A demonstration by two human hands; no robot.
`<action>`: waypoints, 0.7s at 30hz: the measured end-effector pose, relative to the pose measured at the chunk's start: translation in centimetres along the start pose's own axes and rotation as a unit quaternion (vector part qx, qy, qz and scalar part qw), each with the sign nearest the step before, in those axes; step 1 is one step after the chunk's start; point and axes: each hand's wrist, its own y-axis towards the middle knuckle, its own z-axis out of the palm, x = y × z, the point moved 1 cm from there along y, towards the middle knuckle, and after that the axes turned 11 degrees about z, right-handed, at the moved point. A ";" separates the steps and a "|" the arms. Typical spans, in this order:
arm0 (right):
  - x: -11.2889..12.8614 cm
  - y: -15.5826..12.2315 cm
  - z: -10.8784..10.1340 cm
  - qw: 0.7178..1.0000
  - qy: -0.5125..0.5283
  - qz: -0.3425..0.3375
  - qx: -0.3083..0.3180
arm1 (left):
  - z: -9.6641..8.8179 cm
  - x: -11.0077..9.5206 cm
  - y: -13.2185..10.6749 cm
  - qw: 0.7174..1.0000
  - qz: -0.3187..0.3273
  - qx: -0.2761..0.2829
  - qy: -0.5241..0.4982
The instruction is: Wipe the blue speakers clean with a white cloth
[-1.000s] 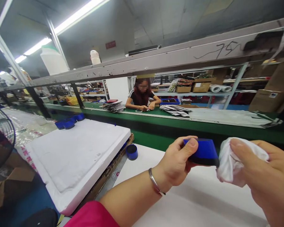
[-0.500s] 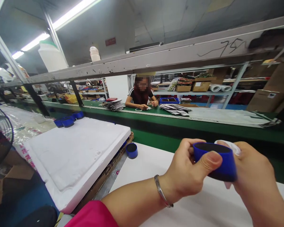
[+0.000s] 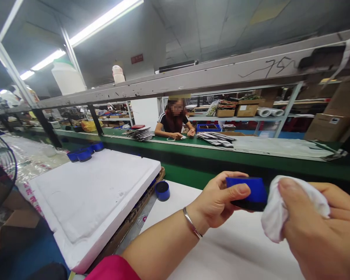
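My left hand (image 3: 221, 198) is closed around a short blue ring-shaped part (image 3: 255, 190) with a dark lower edge, thumb on its near side. It is held above the white tabletop (image 3: 230, 249). In my right hand (image 3: 315, 217) a crumpled white cloth (image 3: 275, 212) is pinched under the thumb, close beside the part's right end; whether they touch I cannot tell. Another blue ring-shaped part (image 3: 162, 191), with a dark inside, stands on the table left of my hands.
A white foam slab (image 3: 96, 194) lies to the left, with several blue parts (image 3: 84, 154) at its far corner. Beyond runs a green bench (image 3: 181, 167), where a co-worker (image 3: 175, 118) sits between stacks of flat pieces (image 3: 140, 133). A metal shelf beam (image 3: 175, 79) crosses above.
The blue part has tipped, so its outer side faces me rather than its opening. My right hand has come nearer and lower, showing more of the cloth. My left hand has shifted slightly left.
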 end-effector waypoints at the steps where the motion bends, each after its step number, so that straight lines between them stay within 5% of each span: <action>1: 0.5 -0.4 -0.1 1.000 -0.004 -0.018 -0.013 | 0.2 0.2 0.0 1.000 0.003 0.003 0.004; 4: 1.3 -0.2 -0.3 0.998 -0.051 -0.030 -0.039 | 0.6 0.9 -0.2 1.000 0.004 0.024 0.008; 8: 1.5 1.9 -0.8 0.991 -0.067 0.096 0.059 | 0.5 1.8 -0.4 0.999 -0.026 0.023 0.001; 11: 2.0 2.4 -1.3 0.987 -0.064 0.117 0.089 | 0.1 2.2 -0.2 0.999 -0.043 0.019 -0.019; 18: 2.0 2.4 -1.5 0.986 -0.009 0.158 0.046 | 0.1 2.3 0.2 0.995 -0.061 0.030 -0.069; 21: 1.8 1.4 -1.2 0.995 -0.011 0.099 0.019 | 0.5 2.2 0.0 0.997 -0.051 0.004 -0.051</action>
